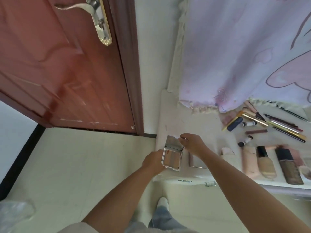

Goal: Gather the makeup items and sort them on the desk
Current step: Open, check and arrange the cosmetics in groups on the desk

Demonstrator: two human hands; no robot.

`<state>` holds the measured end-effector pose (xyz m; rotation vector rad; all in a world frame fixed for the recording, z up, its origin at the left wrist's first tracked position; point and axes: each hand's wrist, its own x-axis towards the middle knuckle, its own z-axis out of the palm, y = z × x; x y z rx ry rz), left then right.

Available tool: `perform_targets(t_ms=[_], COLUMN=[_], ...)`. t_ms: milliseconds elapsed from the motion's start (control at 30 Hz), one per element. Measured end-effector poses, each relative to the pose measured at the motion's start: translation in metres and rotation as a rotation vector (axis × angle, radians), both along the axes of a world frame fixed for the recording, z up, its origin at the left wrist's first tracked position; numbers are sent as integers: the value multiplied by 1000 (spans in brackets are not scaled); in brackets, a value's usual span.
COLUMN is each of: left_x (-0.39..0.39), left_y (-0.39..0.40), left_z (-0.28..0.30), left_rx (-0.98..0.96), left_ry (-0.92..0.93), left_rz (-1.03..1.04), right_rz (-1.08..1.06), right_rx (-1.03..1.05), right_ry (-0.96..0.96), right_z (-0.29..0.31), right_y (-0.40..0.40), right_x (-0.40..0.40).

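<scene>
An open square makeup palette (pixel 172 159) with brown and pink pans hangs over the left end of the white desk (pixel 176 115). My left hand (pixel 154 163) grips its base from the left side. My right hand (pixel 193 144) pinches the top edge of the raised mirrored lid. To the right on the desk lie foundation bottles (pixel 266 165) in a row, small dropper bottles (pixel 244 141), and a heap of pencils and slim tubes (pixel 277 124). A flat closed compact (pixel 195 163) rests under my right forearm.
A lilac curtain (pixel 244 56) hangs over the desk's far side. The reddish-brown door (pixel 67 64) with a metal handle stands to the left, above pale floor tiles (pixel 84 165). My leg and white shoe (pixel 162 204) are below the desk's front edge.
</scene>
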<state>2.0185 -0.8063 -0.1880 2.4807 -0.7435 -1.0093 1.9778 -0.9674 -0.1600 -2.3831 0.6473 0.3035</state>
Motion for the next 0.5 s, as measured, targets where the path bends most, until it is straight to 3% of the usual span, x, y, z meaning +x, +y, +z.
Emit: perform_targets(t_ms=[100,367,433,500], left_x=[-2,-7,-7,-6], left_y=[-3,-10,-6,-1], left_z=[-3,-3,-4,-5], left_rx=[131,198,208,215], left_ry=[-83,-157,-150,-143], left_rz=[-50,-112,-133,-162], right_rz=[14,-36,-7,154], right_rx=[35,151,61,-170], right_ry=[41,31,-35,12], right_z=[-2,-11,-14,-18], right_y=[-7,-17,-26,-40], right_x=[7,13,-1,-25])
